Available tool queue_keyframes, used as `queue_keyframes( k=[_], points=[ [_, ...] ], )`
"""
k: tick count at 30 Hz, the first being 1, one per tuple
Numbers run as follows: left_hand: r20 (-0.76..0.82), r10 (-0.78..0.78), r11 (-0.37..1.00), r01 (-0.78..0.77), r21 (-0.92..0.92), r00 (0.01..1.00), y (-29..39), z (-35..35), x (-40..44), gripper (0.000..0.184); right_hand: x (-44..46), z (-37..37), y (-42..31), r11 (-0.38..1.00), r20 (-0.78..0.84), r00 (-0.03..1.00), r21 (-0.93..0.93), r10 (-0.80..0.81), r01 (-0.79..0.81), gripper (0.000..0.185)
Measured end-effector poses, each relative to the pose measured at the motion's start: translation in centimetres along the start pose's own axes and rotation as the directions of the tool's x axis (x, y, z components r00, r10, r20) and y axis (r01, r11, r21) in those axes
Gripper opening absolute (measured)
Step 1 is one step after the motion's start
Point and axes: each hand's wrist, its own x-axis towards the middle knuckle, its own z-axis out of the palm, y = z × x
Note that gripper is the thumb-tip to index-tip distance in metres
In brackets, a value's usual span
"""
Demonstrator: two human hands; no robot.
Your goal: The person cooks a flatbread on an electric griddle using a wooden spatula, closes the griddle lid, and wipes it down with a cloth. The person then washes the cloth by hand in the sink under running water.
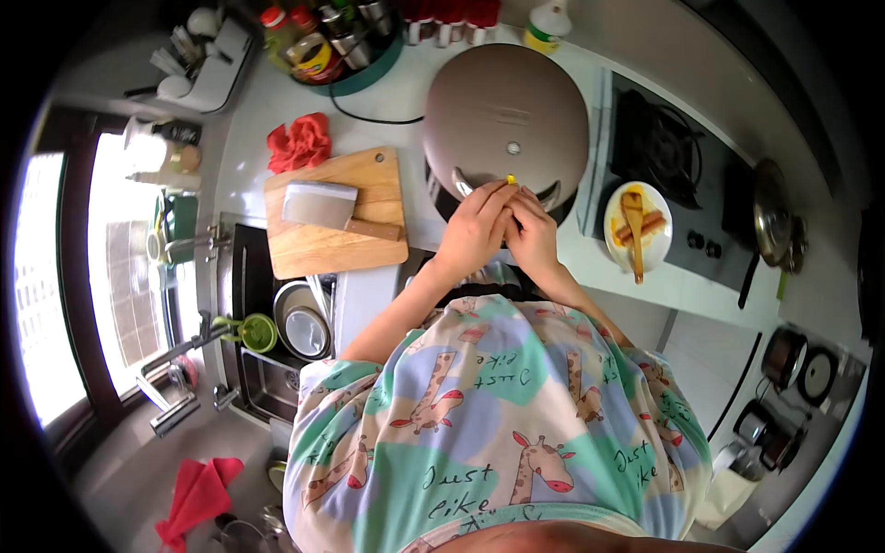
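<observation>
Both hands meet at the front edge of a round brown appliance with its lid down (507, 106), near its curved handle. My left hand (477, 226) has its fingers bent and pressed together against the other hand. My right hand (532, 235) is also closed, its fingertips touching the left ones. A small yellow bit (511, 179) shows just beyond the fingertips; what lies between the fingers is hidden. To the left, a cleaver (318, 204) rests on a wooden cutting board (323, 253). On the right, a white plate (656, 256) bears sausages and a wooden spatula (632, 221).
A gas stove (659, 138) lies to the right. A red cloth (300, 143) sits behind the cutting board, with bottles on a green tray (369, 81) farther back. The sink (263, 382) at lower left holds bowls and a green strainer (258, 333). A black cord reaches the appliance.
</observation>
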Motion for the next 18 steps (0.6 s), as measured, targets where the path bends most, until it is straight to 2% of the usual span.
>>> queue_keyframes(
  k=[4, 5, 7, 8, 9, 11, 13, 15, 18],
  points=[
    [-0.04, -0.067, 0.998, 0.066, -0.021, 0.997, -0.7, -3.3, 0.0, 0.035, 1.9, 1.6, -2.0, 0.995, 0.036, 0.999, 0.096, 0.016, -0.019, 0.024],
    [-0.092, -0.048, 0.997, 0.053, 0.055, 0.995, -1.4, -4.5, 0.1, 0.034, 2.6, 2.0, -2.7, 0.991, 0.034, 0.999, 0.135, -0.02, 0.015, 0.024],
    [-0.136, -0.11, 0.976, 0.133, 0.173, 0.984, -4.4, -7.4, 0.0, 0.035, 4.0, 3.1, -4.1, 0.975, 0.019, 0.996, 0.205, -0.087, 0.081, 0.025],
    [-0.191, -0.155, 0.958, 0.195, 0.211, 0.969, -6.9, -9.0, 0.1, 0.035, 4.2, 3.8, -4.5, 0.956, 0.069, 0.998, 0.294, -0.012, -0.009, 0.021],
    [-0.244, -0.197, 0.936, 0.256, 0.242, 0.95, -10.0, -10.6, 0.2, 0.036, 4.7, 4.1, -4.9, 0.953, 0.096, 0.995, 0.302, -0.029, -0.001, 0.021],
    [-0.368, -0.231, 0.81, 0.388, 0.44, 0.9, -16.6, -13.9, 0.4, 0.037, 5.7, 4.4, -5.9, 0.949, 0.151, 0.987, 0.314, -0.061, 0.011, 0.02],
    [-0.397, -0.316, 0.748, 0.484, 0.455, 0.862, -23.7, -17.1, 0.2, 0.045, 6.3, 5.5, -6.4, 0.953, 0.201, 0.977, 0.304, -0.075, 0.011, 0.018],
    [-0.412, -0.311, 0.603, 0.513, 0.611, 0.856, -28.6, -18.7, -0.1, 0.052, 7.0, 6.7, -6.6, 0.96, 0.237, 0.963, 0.273, -0.126, 0.059, 0.018],
    [-0.411, -0.387, 0.427, 0.555, 0.714, 0.826, -30.5, -19.6, 0.6, 0.06, 8.2, 8.2, -7.4, 0.968, 0.321, 0.941, 0.252, -0.102, 0.018, 0.017]
  ],
)
